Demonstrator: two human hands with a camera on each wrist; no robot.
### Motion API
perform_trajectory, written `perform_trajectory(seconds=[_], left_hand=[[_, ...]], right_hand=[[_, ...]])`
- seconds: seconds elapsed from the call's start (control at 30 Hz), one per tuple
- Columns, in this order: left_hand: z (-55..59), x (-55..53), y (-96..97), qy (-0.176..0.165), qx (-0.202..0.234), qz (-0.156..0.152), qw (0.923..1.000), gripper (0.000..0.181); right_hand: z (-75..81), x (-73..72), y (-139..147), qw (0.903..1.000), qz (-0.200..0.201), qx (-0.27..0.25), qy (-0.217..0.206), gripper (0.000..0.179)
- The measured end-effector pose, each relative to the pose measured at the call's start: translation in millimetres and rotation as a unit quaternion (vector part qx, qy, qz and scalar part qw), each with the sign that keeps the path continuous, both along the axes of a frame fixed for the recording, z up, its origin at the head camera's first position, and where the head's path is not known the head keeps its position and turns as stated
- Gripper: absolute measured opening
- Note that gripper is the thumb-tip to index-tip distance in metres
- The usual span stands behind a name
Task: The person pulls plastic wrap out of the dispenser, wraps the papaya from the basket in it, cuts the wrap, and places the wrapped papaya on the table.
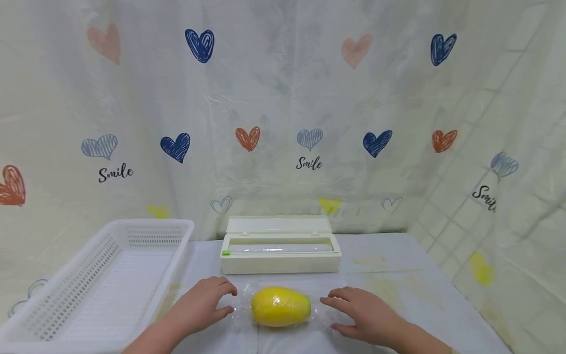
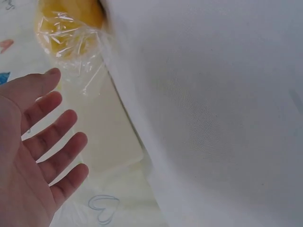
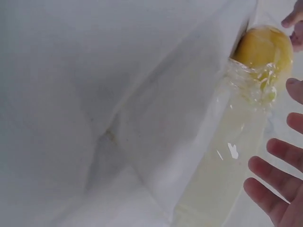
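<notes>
A yellow oval fruit (image 1: 280, 307), green at its right end, lies on the table wrapped in clear plastic film (image 1: 242, 310). Crinkled loose film spreads out past both its ends. My left hand (image 1: 201, 306) is just left of it, fingers relaxed and bent a little, by the film's edge. On the other side, my right hand (image 1: 371, 314) has its fingers spread toward the fruit, close to the film's right end. Both wrist views show the palms with nothing in them. Behind the fruit stands a white film dispenser box (image 1: 280, 265), lid up, a film roll inside.
A white perforated plastic basket (image 1: 177, 265) stands on the left. The table (image 1: 376, 250) has a white covering with faint yellowish patches. A curtain (image 1: 274, 98) printed with hearts hangs behind and along the right side.
</notes>
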State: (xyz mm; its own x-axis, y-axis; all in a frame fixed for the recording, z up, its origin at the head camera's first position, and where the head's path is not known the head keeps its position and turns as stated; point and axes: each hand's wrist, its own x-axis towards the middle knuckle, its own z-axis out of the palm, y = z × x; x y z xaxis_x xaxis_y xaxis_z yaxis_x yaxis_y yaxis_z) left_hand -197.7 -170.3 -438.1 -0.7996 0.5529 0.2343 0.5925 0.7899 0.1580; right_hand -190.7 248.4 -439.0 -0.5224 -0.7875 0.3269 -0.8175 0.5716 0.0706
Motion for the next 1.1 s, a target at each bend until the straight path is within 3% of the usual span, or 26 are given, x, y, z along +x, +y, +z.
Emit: perform_trajectory(seconds=[0.1,0.23,0.37,0.53,0.7,0.93,1.1], left_hand=[[1.7,6.7,1.2,0.001,0.014,0.016,0.9998,0.032],[2.4,15.6,9.7,-0.005,0.036,0.023,0.9991,0.042],[-1.3,19.9,24.2,-0.006,0.039,0.020,0.9990,0.049],[-8.2,18.8,46.0,-0.011,0.034,0.026,0.9990,0.051],[-13.4,14.4,61.1,-0.002,0.035,0.022,0.9991,0.052],[-12.8,5.3,64.7,0.004,0.034,0.028,0.9990,0.051],[-13.6,-1.3,60.1,-0.007,0.033,0.027,0.9991,0.049]], right_hand=[[5.3,-0.6,0,0.9993,-0.007,-0.030,-0.020,0.042],[20.0,-8.7,-7,0.9901,-0.039,-0.050,-0.126,0.039],[33.6,-29.4,-23,0.9631,-0.063,-0.055,-0.256,0.039],[39.4,-56.7,-48,0.9296,-0.049,-0.043,-0.363,0.040],[39.3,-70.9,-66,0.9116,-0.051,-0.017,-0.407,0.040],[31.8,-74.8,-77,0.9102,-0.041,-0.013,-0.412,0.036],[23.8,-68.7,-81,0.9063,-0.061,-0.026,-0.418,0.035]])
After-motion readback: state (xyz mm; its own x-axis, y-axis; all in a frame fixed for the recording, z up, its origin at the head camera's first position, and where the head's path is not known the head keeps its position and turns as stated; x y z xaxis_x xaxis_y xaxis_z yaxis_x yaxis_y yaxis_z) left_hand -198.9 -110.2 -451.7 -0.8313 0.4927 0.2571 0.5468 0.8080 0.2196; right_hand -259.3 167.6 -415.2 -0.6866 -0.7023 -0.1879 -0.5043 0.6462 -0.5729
